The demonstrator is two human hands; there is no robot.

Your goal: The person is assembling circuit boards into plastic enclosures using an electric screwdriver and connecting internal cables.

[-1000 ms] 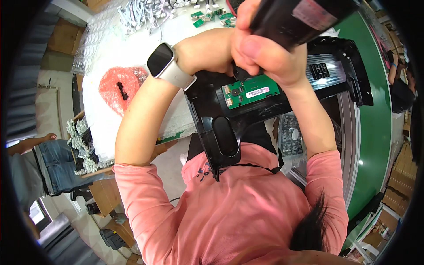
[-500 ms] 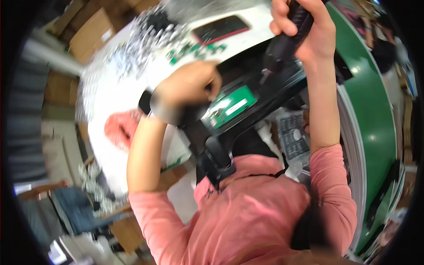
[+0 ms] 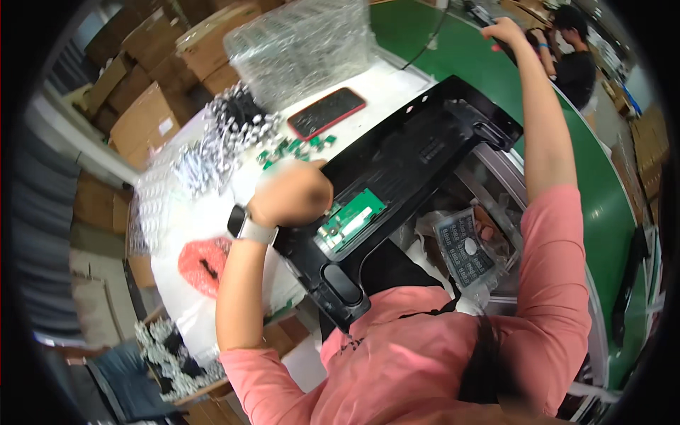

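Note:
A long black plastic housing (image 3: 397, 163) with rounded pockets at its ends lies slantwise in front of me, its near end over my lap. Inside its left part sits a green circuit board (image 3: 354, 223) with a white strip. My left hand (image 3: 294, 195) is curled beside the board at the housing's far edge; blur hides its fingers. At the upper right, my right hand (image 3: 506, 35) is closed round a dark electric screwdriver (image 3: 480, 13), well away from the housing.
Small green boards (image 3: 297, 149), a red-edged phone (image 3: 327, 113) and bundled white-tipped cables (image 3: 227, 134) lie on the white table. Behind stands a plastic-wrapped stack (image 3: 301, 53). A coiled red bundle (image 3: 203, 265) is at left, a bagged dark sheet (image 3: 464, 244) below the housing. Another person (image 3: 574, 60) works far right.
My right hand has carried the screwdriver up and away from the housing, to the upper right. My left hand stays beside the circuit board. The whole view has shifted.

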